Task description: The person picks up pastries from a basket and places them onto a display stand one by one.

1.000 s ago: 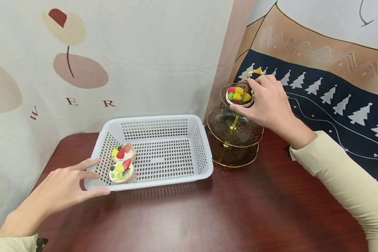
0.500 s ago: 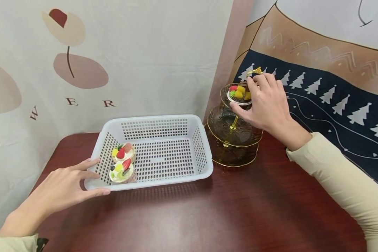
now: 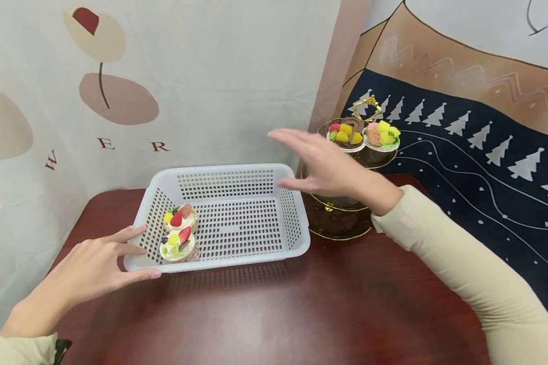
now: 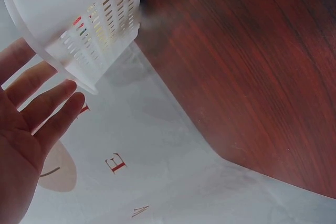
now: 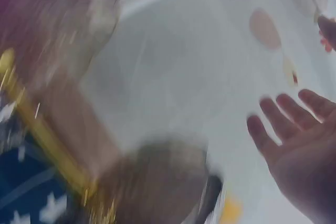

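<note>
My left hand (image 3: 93, 263) rests at the near-left corner of a white plastic basket (image 3: 237, 261), its relaxed fingers at the left rim and the thumb along the front rim. From below, the left wrist view shows those fingers (image 4: 55, 111) beside the basket's outer wall. Inside the basket sit two fruit-topped cupcakes, one with a strawberry slice (image 3: 178, 247), the other behind it (image 3: 180, 219). My right hand (image 3: 329, 165), fingers extended and holding nothing, is in the air between basket and tiered stand. The stand's top tier bears a mango-topped chocolate cupcake (image 3: 345, 137) and another fruit-topped cupcake (image 3: 381, 137).
The dark glass tiered stand (image 3: 342, 228) has gold rims and a gold top handle (image 3: 367, 105); my right hand partly hides it. Both stand and basket are on a reddish-brown wooden table (image 3: 274, 314). Printed cloths (image 3: 219, 91) hang behind and to the right.
My right hand has let go of the mango-topped cupcake, leaving it on the top tier, and moved left toward the basket. The second cupcake there is uncovered. My left hand stays at the basket.
</note>
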`<state>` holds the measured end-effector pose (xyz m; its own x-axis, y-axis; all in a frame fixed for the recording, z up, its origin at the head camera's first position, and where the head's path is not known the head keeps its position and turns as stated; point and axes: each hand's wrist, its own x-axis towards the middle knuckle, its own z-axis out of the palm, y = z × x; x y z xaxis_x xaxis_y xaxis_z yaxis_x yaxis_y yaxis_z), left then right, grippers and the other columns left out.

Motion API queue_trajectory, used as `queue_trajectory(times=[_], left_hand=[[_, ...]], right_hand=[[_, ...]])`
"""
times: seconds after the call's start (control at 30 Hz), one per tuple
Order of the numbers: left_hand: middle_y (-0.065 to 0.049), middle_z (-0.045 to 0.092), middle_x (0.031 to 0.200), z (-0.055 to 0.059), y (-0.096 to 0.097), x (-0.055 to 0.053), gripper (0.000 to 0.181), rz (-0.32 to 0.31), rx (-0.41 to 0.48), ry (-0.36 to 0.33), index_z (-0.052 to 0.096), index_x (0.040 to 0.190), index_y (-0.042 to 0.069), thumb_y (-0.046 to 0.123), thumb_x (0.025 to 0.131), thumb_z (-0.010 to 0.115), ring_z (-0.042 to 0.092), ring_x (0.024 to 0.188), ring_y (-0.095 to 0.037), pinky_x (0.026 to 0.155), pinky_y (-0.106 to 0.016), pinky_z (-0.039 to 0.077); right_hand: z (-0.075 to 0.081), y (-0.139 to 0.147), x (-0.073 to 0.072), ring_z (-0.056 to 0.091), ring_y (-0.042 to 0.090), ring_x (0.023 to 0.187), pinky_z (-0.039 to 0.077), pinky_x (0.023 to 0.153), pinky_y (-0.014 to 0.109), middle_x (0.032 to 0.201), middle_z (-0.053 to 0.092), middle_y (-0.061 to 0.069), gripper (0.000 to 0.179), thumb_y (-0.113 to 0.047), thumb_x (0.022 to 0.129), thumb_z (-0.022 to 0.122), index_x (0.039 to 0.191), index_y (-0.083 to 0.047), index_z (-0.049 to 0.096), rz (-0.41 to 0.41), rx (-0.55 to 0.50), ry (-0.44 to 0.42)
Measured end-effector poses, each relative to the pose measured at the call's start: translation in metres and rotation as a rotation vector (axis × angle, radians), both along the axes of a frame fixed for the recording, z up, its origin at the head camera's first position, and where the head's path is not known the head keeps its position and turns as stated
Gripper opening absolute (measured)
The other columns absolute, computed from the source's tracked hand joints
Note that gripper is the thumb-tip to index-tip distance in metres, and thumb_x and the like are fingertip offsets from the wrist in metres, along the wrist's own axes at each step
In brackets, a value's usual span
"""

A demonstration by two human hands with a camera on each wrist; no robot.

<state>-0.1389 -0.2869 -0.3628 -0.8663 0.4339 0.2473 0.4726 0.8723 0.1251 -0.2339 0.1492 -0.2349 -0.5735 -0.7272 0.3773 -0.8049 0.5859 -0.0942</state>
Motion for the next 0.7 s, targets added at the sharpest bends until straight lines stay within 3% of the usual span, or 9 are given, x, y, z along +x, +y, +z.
queue_trajectory(times=[0.1,0.17,0.47,0.7], left_hand=[[-0.013,0.063,0.132,0.001,0.0,-0.001,0.054,0.006,-0.002,-0.006,0.081,0.091,0.019,0.066,0.065,0.081,0.061,0.069,-0.013,0.058,-0.038,0.043],[-0.013,0.063,0.132,0.002,0.0,-0.001,0.054,0.005,-0.001,-0.008,0.081,0.092,0.019,0.066,0.065,0.081,0.063,0.07,-0.014,0.059,-0.039,0.044],[-0.014,0.063,0.131,0.001,0.0,0.001,0.054,0.006,0.003,-0.004,0.081,0.091,0.019,0.066,0.065,0.081,0.065,0.075,-0.019,0.061,-0.042,0.045],[-0.013,0.063,0.132,0.001,0.001,0.002,0.055,0.008,0.007,-0.011,0.081,0.092,0.019,0.067,0.066,0.08,0.067,0.08,-0.023,0.061,-0.043,0.046]], right_hand=[[-0.01,-0.026,-0.004,0.037,0.02,0.142,0.033,0.112,0.044,0.157,0.037,0.005,0.089,-0.047,0.085,0.077,0.155,-0.012,0.033,0.016,0.051,-0.174],[-0.018,-0.041,-0.008,0.037,0.019,0.143,0.032,0.113,0.041,0.158,0.037,0.005,0.092,-0.046,0.084,0.078,0.156,-0.012,0.032,0.036,0.067,-0.243],[-0.046,-0.097,-0.018,0.051,0.018,0.13,0.036,0.108,0.029,0.154,0.042,0.005,0.098,-0.036,0.078,0.086,0.154,-0.008,0.033,0.129,0.062,-0.47],[-0.063,-0.126,-0.021,0.053,0.012,0.126,0.038,0.105,0.028,0.157,0.038,0.0,0.101,-0.032,0.075,0.089,0.156,-0.012,0.032,0.135,0.098,-0.568]])
